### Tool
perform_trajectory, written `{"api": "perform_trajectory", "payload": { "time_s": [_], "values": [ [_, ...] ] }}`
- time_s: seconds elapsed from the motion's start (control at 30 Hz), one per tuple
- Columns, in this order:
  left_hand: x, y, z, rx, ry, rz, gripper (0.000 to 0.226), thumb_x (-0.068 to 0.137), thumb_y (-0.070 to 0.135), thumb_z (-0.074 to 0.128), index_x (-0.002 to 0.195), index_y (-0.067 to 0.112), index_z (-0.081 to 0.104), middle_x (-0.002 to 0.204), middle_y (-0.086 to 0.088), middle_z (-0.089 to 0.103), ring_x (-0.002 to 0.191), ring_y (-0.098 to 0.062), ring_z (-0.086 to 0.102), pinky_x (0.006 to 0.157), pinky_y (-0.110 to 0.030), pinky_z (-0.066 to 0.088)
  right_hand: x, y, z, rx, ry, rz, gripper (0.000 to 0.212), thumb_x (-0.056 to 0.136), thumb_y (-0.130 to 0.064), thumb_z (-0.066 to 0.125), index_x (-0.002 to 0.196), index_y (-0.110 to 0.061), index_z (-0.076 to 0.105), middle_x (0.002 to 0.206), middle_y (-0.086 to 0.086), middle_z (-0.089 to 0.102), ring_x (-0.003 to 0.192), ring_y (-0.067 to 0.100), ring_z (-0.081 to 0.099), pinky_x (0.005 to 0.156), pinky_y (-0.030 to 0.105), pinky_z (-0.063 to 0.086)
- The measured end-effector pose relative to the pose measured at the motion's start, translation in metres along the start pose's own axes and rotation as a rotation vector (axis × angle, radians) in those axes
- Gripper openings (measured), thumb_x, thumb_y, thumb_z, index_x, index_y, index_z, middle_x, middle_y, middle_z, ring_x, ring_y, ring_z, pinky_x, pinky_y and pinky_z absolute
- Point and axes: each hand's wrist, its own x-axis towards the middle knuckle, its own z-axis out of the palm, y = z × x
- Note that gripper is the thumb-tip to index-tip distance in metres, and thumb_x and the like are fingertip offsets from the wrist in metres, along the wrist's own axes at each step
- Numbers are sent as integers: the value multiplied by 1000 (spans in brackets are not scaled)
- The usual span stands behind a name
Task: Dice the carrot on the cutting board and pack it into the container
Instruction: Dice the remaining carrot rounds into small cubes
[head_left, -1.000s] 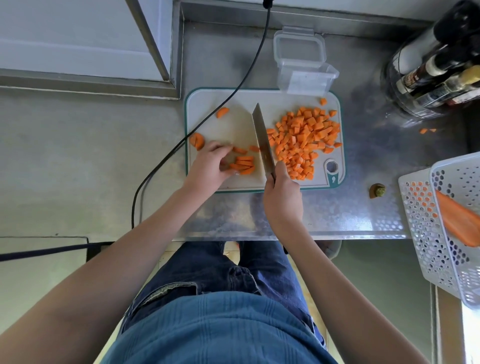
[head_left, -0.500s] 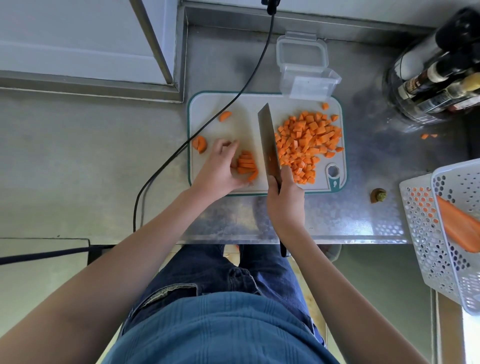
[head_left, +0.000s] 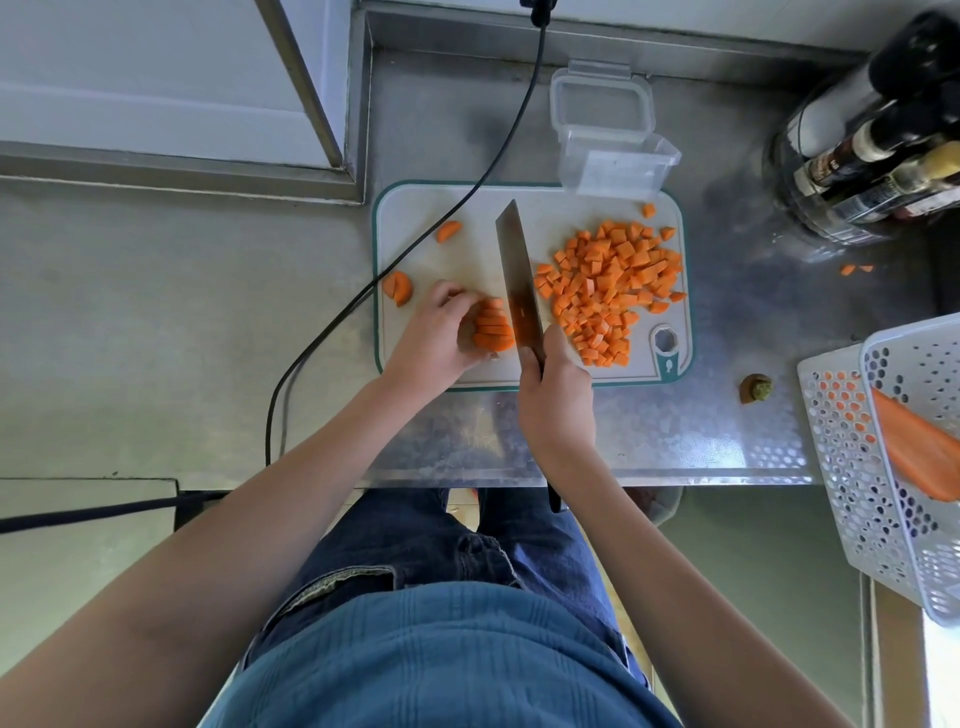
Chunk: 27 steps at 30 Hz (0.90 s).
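A white cutting board (head_left: 462, 208) with a teal rim lies on the steel counter. Several diced carrot cubes (head_left: 608, 280) are heaped on its right half. My left hand (head_left: 436, 338) holds a tight stack of carrot strips (head_left: 493, 330) with curled fingers at the board's near left. My right hand (head_left: 553, 389) grips the handle of a cleaver (head_left: 514, 270), whose blade stands right beside the stack. Two loose carrot pieces (head_left: 399, 287) lie at the board's left. A clear plastic container (head_left: 618, 161) stands open behind the board, its lid (head_left: 600, 104) flipped back.
A black cable (head_left: 441, 218) crosses the board's far left corner. Bottles (head_left: 872, 156) stand at the far right. A white perforated basket (head_left: 893, 467) with a carrot (head_left: 919, 452) sits at the right edge. A carrot top (head_left: 756, 388) and small scraps (head_left: 856, 269) lie on the counter.
My left hand gathered the scattered carrot strips into a tight stack and pulled them close. The cleaver moved slightly left until its blade stood against the stack.
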Motion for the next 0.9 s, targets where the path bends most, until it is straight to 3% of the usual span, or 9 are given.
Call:
{"api": "perform_trajectory", "payload": {
  "time_s": [0.17, 0.37, 0.53, 0.77, 0.9],
  "values": [
    [2, 0, -1, -30, 14, -17, 53, 70, 23, 81, 116, 6, 61, 113, -9, 52, 92, -14, 53, 87, -15, 37, 1, -6, 3, -74, -48, 7, 11, 102, -23, 33, 104, -12, 35, 78, 16, 57, 69, 35, 54, 54, 35, 42],
    [2, 0, 0, -85, 48, -24, 51, 67, 22, 83, 111, 5, 65, 106, -5, 53, 86, -9, 48, 84, -14, 38, 2, -6, 6, -158, -73, 20, 10, 103, -23, 30, 104, -13, 31, 75, 12, 54, 70, 35, 56, 54, 35, 42],
    [3, -1, 1, -141, 54, -57, 44, 64, 17, 84, 104, 4, 69, 102, -9, 63, 80, -9, 53, 77, -2, 37, 5, -9, 13, -304, -91, 43, 10, 100, -9, 34, 100, -15, 26, 70, 8, 49, 64, 31, 55, 52, 35, 45],
    [3, 0, -1, -107, 54, -61, 47, 63, 15, 85, 106, 3, 69, 106, -12, 64, 88, -20, 61, 82, -10, 37, 8, -13, 17, -302, -93, 77, 18, 98, -5, 35, 114, -12, 32, 80, 14, 57, 73, 33, 59, 57, 38, 48],
    [0, 1, 0, -114, 62, -43, 46, 63, 16, 85, 105, 3, 70, 104, -11, 64, 87, -20, 62, 83, -14, 41, 5, -7, 12, -167, -44, 53, 10, 102, -23, 31, 106, -13, 34, 83, 17, 60, 73, 35, 58, 60, 42, 51]
  ]
}}
